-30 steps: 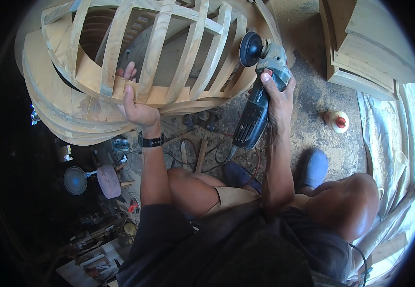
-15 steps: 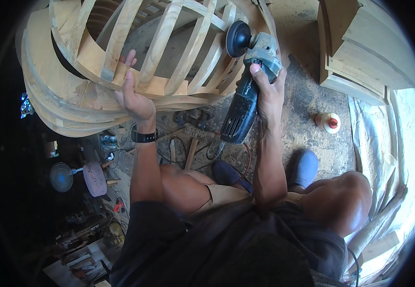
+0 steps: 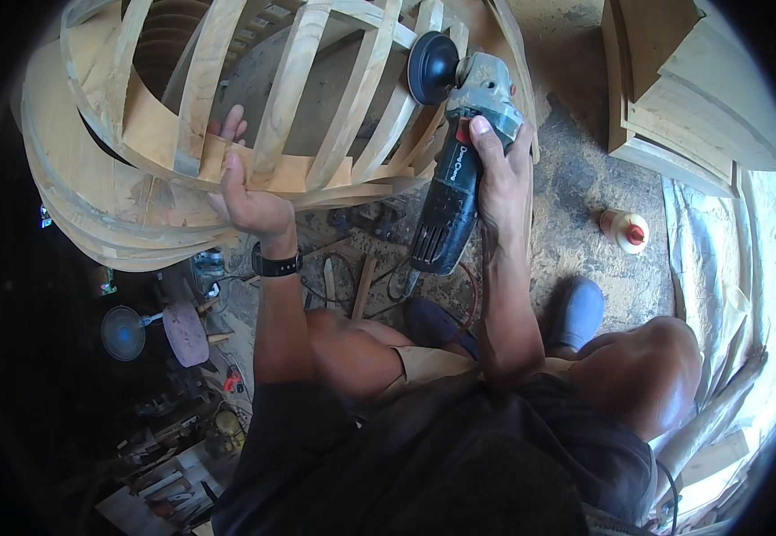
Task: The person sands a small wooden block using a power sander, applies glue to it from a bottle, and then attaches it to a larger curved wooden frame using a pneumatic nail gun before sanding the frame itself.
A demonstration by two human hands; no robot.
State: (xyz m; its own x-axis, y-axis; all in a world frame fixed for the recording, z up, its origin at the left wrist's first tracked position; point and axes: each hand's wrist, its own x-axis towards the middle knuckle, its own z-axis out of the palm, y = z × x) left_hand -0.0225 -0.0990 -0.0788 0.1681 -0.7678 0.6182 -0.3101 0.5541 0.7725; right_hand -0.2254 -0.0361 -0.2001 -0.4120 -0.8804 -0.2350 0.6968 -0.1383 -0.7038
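A large curved wooden frame [image 3: 279,171] with several upright slats fills the upper left. My left hand [image 3: 254,204] grips its lower rail, the thumb on the near side and the fingers reaching in between two slats. In my right hand [image 3: 504,183] is an angle grinder [image 3: 450,192], dark-bodied with a grey head, held by its body with the thumb near the red switch. The grinder's round black disc [image 3: 432,68] is up by the frame's right-hand slats; whether it touches them I cannot tell.
A white bottle with a red cap [image 3: 625,230] stands on the dusty floor to the right. Beyond it is a wooden cabinet-like piece [image 3: 674,134]. Cords and wood scraps [image 3: 364,286] lie below the frame. A pink stool [image 3: 185,334] is at the left.
The wooden frame has shifted and tilted slightly in view, with its left end lower. The grinder sits slightly further left, closer over the slats. Both hands keep their holds.
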